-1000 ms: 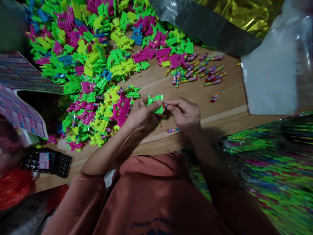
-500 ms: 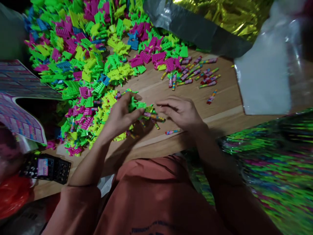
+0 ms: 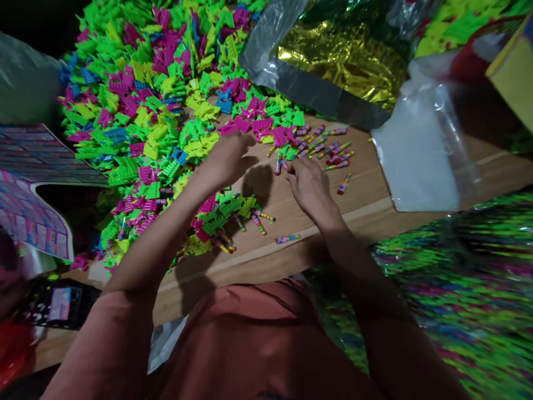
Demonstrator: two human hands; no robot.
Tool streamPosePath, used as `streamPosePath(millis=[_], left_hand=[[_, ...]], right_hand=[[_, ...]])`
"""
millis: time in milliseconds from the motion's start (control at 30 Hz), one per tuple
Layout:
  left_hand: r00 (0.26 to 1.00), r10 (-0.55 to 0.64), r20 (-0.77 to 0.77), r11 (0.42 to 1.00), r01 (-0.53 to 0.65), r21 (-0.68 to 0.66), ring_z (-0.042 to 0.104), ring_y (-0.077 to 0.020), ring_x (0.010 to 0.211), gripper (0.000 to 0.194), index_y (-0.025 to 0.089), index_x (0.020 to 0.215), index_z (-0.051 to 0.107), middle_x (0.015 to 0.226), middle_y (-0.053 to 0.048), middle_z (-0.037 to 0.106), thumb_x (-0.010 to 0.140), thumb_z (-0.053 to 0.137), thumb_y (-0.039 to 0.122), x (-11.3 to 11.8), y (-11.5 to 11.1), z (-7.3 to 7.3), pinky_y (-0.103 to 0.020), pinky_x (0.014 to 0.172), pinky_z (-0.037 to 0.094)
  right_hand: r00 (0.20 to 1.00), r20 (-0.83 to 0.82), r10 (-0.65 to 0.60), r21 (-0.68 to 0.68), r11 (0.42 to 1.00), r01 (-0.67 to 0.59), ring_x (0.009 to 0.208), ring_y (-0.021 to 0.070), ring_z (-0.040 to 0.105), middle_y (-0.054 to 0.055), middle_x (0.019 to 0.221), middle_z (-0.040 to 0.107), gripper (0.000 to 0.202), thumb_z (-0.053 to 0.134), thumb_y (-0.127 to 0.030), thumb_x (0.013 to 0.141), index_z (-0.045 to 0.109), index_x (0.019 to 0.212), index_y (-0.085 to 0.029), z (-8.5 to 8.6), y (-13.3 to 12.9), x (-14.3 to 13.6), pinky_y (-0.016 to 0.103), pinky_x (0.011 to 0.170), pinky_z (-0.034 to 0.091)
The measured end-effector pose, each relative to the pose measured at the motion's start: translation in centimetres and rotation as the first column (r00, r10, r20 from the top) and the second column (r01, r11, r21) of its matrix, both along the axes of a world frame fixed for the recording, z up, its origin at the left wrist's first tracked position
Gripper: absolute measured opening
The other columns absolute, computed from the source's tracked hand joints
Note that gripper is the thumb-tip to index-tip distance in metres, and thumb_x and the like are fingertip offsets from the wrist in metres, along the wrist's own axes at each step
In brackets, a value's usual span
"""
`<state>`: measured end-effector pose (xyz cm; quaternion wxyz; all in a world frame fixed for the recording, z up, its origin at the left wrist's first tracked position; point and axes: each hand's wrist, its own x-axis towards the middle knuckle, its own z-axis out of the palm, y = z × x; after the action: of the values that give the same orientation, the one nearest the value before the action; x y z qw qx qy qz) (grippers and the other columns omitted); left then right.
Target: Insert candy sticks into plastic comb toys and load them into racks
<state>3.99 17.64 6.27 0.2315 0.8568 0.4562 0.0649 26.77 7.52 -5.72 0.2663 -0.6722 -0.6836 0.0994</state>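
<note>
My left hand (image 3: 228, 159) hovers over the table beside the heap of plastic toys (image 3: 150, 111), its thumb and fingers apart with nothing between them. Pink toys (image 3: 239, 123) lie just beyond its fingertips. My right hand (image 3: 308, 183) is at the near edge of a cluster of small candy tubes (image 3: 328, 149). Its thumb and fingertips close on one candy tube (image 3: 284, 165), mostly covered by the fingers. Below my left hand, a smaller group of green and pink toys (image 3: 227, 210) has several candy tubes sticking out of it. One loose tube (image 3: 288, 239) lies near the table's front edge.
A grey bag with shiny gold lining (image 3: 345, 61) lies at the back. A white plastic packet (image 3: 416, 161) is at the right. Printed card sheets (image 3: 37, 194) stand at the left, above a black tray (image 3: 79, 303). Bags of coloured pieces (image 3: 466, 289) fill the lower right.
My left hand has let go of a green toy by the near group and moved forward. My right hand has reached forward to the tube cluster. The view has shifted slightly.
</note>
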Motion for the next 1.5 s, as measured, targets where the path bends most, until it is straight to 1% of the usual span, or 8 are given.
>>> streamPosePath(millis=[200, 367, 533, 667, 800, 1133, 1367, 1500], left_hand=[[0.953, 0.178, 0.245, 0.984, -0.168, -0.060, 0.068, -0.0412, 0.128, 0.032, 0.016, 0.114, 0.078, 0.134, -0.021, 0.073, 0.085, 0.086, 0.006, 9.7, 5.2, -6.2, -0.052, 0.116, 0.048], [0.947, 0.209, 0.245, 0.974, -0.178, -0.141, 0.065, -0.0368, 0.125, 0.037, 0.021, 0.092, 0.068, 0.126, -0.015, 0.070, 0.076, 0.097, 0.006, 10.8, 6.3, -8.6, -0.047, 0.110, 0.049], [0.945, 0.137, 0.298, 0.989, -0.115, -0.090, 0.062, -0.0400, 0.130, 0.044, 0.023, 0.104, 0.072, 0.124, -0.014, 0.068, 0.070, 0.092, 0.002, 6.9, 4.7, -7.2, -0.048, 0.110, 0.050], [0.909, 0.123, 0.399, 0.973, -0.030, -0.231, 0.068, -0.0329, 0.108, 0.062, 0.023, 0.118, 0.072, 0.114, -0.009, 0.072, 0.062, 0.095, 0.008, 3.6, 0.3, -5.0, -0.044, 0.098, 0.053], [0.866, 0.172, 0.469, 0.928, 0.019, -0.373, 0.065, -0.0231, 0.094, 0.056, 0.021, 0.107, 0.071, 0.103, -0.004, 0.073, 0.058, 0.097, 0.013, 2.1, -4.0, -3.6, -0.036, 0.087, 0.050], [0.310, 0.744, 0.592, 0.534, 0.257, -0.806, 0.076, -0.0158, 0.091, 0.059, 0.017, 0.108, 0.075, 0.104, -0.004, 0.083, 0.057, 0.103, 0.021, 1.9, -8.9, -4.5, -0.028, 0.086, 0.060], [0.131, 0.753, 0.645, 0.626, 0.159, -0.763, 0.073, -0.0135, 0.083, 0.055, 0.021, 0.099, 0.081, 0.094, 0.000, 0.082, 0.067, 0.110, 0.054, 2.5, -10.8, -5.5, -0.026, 0.082, 0.059], [0.191, 0.709, 0.679, 0.685, 0.040, -0.727, 0.069, -0.0115, 0.077, 0.062, 0.021, 0.099, 0.081, 0.089, 0.002, 0.079, 0.062, 0.112, 0.058, 1.4, -10.2, -5.2, -0.024, 0.075, 0.056]], right_hand=[[0.991, 0.124, 0.041, -0.058, 0.998, -0.034, 0.119, 0.0399, 0.071, 0.021, 0.123, 0.079, 0.047, 0.051, -0.013, 0.105, 0.075, 0.145, -0.017, 0.9, -1.4, 0.2, 0.059, 0.106, 0.060], [0.991, 0.130, 0.042, -0.076, 0.997, -0.032, 0.118, 0.0401, 0.070, 0.018, 0.118, 0.078, 0.033, 0.053, -0.021, 0.109, 0.080, 0.127, -0.021, 1.0, -2.3, 0.3, 0.062, 0.107, 0.058], [0.984, -0.174, 0.044, 0.022, 0.999, -0.041, 0.120, 0.0357, 0.073, 0.015, 0.124, 0.078, 0.029, 0.055, -0.025, 0.111, 0.077, 0.129, -0.022, 1.4, -2.0, 1.0, 0.056, 0.109, 0.059], [0.902, -0.432, 0.019, 0.207, 0.975, 0.079, 0.119, 0.0302, 0.074, 0.009, 0.125, 0.075, 0.025, 0.065, -0.035, 0.111, 0.077, 0.132, -0.030, 2.7, -2.0, 0.5, 0.049, 0.109, 0.062], [0.840, -0.523, 0.141, 0.254, 0.967, -0.004, 0.125, 0.0292, 0.076, 0.007, 0.129, 0.079, 0.019, 0.067, -0.032, 0.110, 0.077, 0.127, -0.030, 3.9, -2.6, -1.3, 0.048, 0.115, 0.061], [0.873, -0.483, 0.058, 0.358, 0.923, 0.137, 0.125, 0.0292, 0.076, 0.008, 0.128, 0.078, 0.024, 0.062, -0.040, 0.115, 0.073, 0.133, -0.030, 1.9, -4.3, -5.1, 0.049, 0.111, 0.064], [0.844, -0.529, 0.088, 0.326, 0.940, 0.106, 0.126, 0.0305, 0.075, 0.009, 0.129, 0.075, 0.027, 0.064, -0.046, 0.117, 0.076, 0.136, -0.032, 2.7, -4.9, -6.0, 0.052, 0.113, 0.064], [0.824, -0.556, 0.108, 0.271, 0.961, 0.057, 0.126, 0.0305, 0.076, 0.010, 0.128, 0.076, 0.031, 0.065, -0.050, 0.116, 0.080, 0.135, -0.031, 3.4, -5.2, -5.2, 0.052, 0.115, 0.064]])
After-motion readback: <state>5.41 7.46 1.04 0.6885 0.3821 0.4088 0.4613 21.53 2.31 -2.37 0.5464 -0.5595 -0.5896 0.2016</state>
